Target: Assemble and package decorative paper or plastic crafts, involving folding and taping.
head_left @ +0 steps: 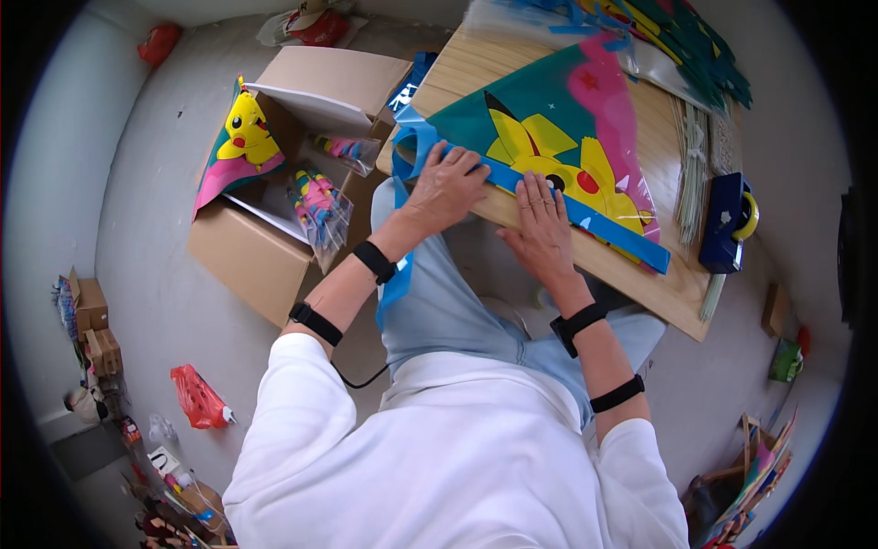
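A triangular plastic kite sheet (pixel 538 96), teal and pink with a yellow cartoon figure, lies on the wooden table. Along its near edge runs a blue plastic strip (pixel 620 236), whose loose left end bunches and hangs off the table. My left hand (pixel 446 192) is at the strip's left part, fingers bent and closed on it; the thumb is largely hidden. Flat across the middle of the strip rests my right hand (pixel 541 229), its fingers stretched out and holding nothing.
Left of my legs, an open cardboard box (pixel 247 256) contains bagged colourful pieces (pixel 320 206), with another printed sheet (pixel 242 142) over its side. A tape dispenser (pixel 725 224) and thin pale sticks (pixel 692 174) lie at the table's right. More printed sheets (pixel 704 55) are piled at the back.
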### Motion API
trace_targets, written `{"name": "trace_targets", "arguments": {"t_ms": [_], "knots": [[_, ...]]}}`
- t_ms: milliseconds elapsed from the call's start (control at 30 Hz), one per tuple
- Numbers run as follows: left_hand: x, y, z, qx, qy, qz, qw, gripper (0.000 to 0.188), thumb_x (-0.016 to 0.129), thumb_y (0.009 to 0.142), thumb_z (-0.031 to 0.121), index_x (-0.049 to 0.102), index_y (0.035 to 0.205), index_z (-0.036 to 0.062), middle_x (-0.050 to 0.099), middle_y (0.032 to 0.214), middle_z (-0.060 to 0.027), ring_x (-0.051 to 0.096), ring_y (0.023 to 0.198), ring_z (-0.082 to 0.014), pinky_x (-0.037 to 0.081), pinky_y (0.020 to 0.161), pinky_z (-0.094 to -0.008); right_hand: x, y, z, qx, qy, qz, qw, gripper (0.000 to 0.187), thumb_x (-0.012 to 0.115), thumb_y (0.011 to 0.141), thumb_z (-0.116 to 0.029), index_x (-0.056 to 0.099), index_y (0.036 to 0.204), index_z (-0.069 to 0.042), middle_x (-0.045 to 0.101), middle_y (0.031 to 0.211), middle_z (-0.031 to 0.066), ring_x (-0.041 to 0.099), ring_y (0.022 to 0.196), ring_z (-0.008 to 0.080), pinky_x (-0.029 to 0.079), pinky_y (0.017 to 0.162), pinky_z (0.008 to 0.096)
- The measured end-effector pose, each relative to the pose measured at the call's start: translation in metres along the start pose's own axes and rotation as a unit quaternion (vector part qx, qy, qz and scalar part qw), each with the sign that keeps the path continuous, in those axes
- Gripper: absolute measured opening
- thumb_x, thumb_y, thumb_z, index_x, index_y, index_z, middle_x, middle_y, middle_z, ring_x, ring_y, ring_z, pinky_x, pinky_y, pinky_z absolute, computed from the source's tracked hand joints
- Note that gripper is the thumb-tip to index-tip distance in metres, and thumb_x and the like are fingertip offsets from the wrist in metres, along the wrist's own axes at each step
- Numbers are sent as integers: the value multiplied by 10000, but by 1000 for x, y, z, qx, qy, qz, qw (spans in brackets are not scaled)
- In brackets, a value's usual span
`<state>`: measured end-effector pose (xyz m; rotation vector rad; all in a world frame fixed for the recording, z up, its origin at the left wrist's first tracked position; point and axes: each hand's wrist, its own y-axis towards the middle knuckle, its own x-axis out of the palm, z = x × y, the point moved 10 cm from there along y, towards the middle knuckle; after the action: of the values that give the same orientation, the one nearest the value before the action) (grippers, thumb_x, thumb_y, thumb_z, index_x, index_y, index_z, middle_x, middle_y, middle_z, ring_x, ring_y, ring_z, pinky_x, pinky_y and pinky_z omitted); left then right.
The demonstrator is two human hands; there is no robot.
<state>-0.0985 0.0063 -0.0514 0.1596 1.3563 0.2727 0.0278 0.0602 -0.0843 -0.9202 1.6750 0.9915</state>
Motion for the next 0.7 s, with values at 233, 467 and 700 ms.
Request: {"name": "trace_targets", "arguments": {"t_ms": [233,467,700], "knots": [[-103,-80,-213,-270,227,30,935,444,807,770,259,718,1185,128,605,1348,-129,508,1331,-310,345,1147,-487,-5,1,-4,5,18,-2,1000,880,666,877,-482,337,1535,2,307,1620,172,250,1524,308,194,1229,510],[-155,-146,-250,-429,66,162,886,293,750,823,99,722,1098,3,714,1022,-141,687,942,-231,548,870,-341,-6,3,-6,3,0,2,1000,878,661,873,-491,346,1529,0,316,1616,172,265,1518,310,209,1225,512],[-3,-103,-126,-481,-568,64,665,165,706,942,174,694,1022,29,715,844,-48,689,740,-112,528,635,-223,-6,3,-5,-1,-5,15,1000,903,673,854,-509,351,1526,1,318,1616,167,262,1519,306,211,1225,511]]}}
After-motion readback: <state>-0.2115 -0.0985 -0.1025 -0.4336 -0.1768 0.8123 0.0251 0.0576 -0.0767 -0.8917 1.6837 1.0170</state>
